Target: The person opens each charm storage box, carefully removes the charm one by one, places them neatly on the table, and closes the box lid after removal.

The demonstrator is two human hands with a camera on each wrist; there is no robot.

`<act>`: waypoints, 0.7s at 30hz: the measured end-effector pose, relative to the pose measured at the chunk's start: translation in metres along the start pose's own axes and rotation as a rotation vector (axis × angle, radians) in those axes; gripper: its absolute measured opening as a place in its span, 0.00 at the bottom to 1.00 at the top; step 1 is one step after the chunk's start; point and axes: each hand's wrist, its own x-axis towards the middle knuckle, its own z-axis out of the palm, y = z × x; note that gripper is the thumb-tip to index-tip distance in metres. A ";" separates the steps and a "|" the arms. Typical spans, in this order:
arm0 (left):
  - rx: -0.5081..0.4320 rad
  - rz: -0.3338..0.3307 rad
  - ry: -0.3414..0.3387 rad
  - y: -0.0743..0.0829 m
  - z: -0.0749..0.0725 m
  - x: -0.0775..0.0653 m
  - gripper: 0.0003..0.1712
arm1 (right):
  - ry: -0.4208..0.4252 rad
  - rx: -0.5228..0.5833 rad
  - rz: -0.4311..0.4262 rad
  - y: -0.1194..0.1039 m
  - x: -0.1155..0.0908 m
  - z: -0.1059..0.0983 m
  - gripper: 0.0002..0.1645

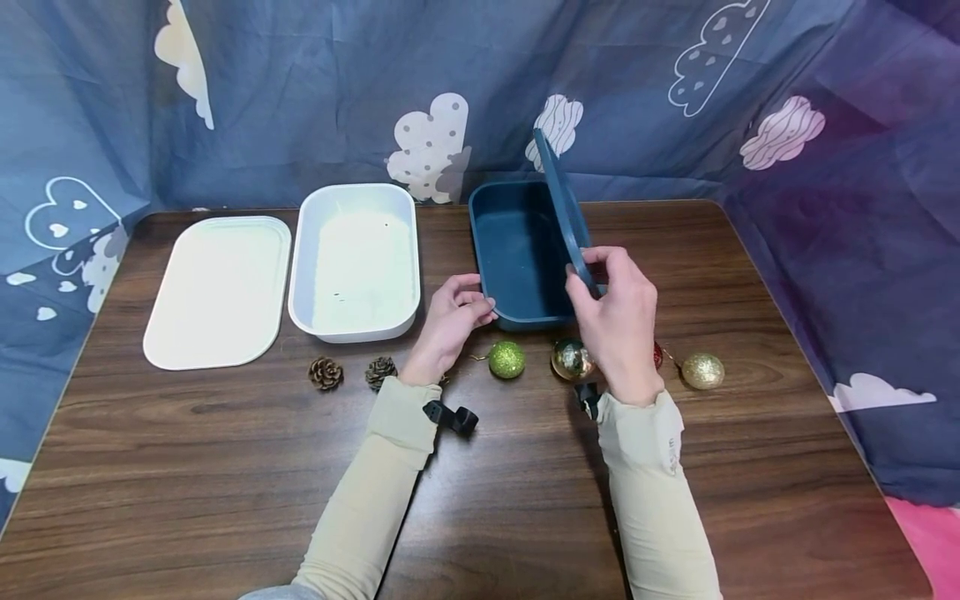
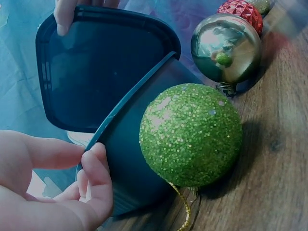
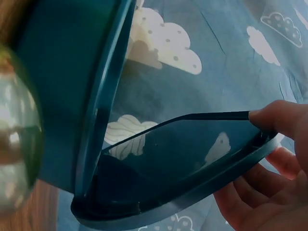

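Note:
A dark blue plastic box stands uncovered at the back of the table. My left hand is at its near left corner, where thumb and fingers pinch the rim, as the left wrist view shows. With my right hand I grip the edge of the matching blue lid between thumb and fingers. The lid is tilted steeply up over the box's right side. Just in front of the box lie a green glitter ball and a shiny gold ball, the latter partly behind my right hand.
Left of the box stands a white box, with its white lid flat beside it. Two pine cones lie in front. Past my right wrist are a red ball, mostly hidden, and a gold glitter ball. Patterned cloth hangs behind.

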 end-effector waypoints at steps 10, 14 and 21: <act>-0.002 -0.004 0.002 0.000 0.000 0.000 0.28 | -0.108 -0.080 -0.158 -0.007 -0.011 0.018 0.16; 0.007 -0.005 0.000 0.001 0.000 -0.001 0.28 | -0.152 -0.115 -0.174 -0.007 -0.015 0.023 0.15; 0.020 -0.006 -0.001 0.001 0.000 -0.001 0.26 | -0.215 -0.153 -0.211 -0.007 -0.021 0.029 0.14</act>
